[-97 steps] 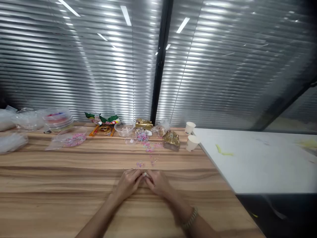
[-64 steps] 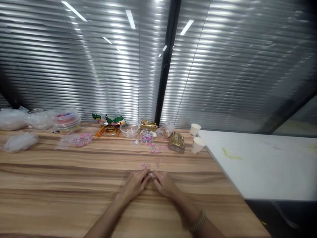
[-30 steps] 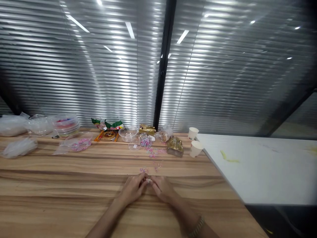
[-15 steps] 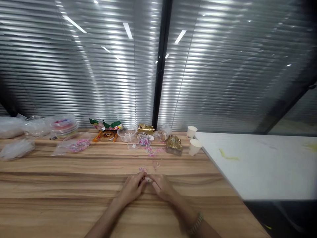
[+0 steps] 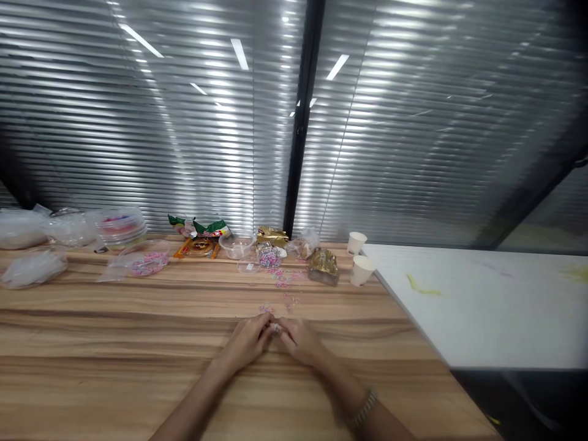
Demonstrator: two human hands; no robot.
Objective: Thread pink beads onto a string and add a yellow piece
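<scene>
My left hand [image 5: 250,338] and my right hand [image 5: 299,340] meet over the wooden table, fingertips pinched together around a small whitish piece [image 5: 275,328]. Fingers cover most of that piece, and its kind is too small to make out. Just beyond the fingertips lies a little scatter of pink and purple bits [image 5: 266,308], with more loose pastel bits [image 5: 281,277] farther back. A bracelet [image 5: 364,409] circles my right wrist.
Along the back stand a clear bowl [image 5: 236,247], a gold wrapper [image 5: 323,266], two paper cups [image 5: 362,270], snack packs [image 5: 199,247], a clear container of pink bits [image 5: 149,263] and stacked lids [image 5: 120,228]. A white table [image 5: 496,300] adjoins on the right.
Both hands stay together on the small piece, their fingertips slightly closer to each other. The view has shifted a little; the things on the table look unmoved.
</scene>
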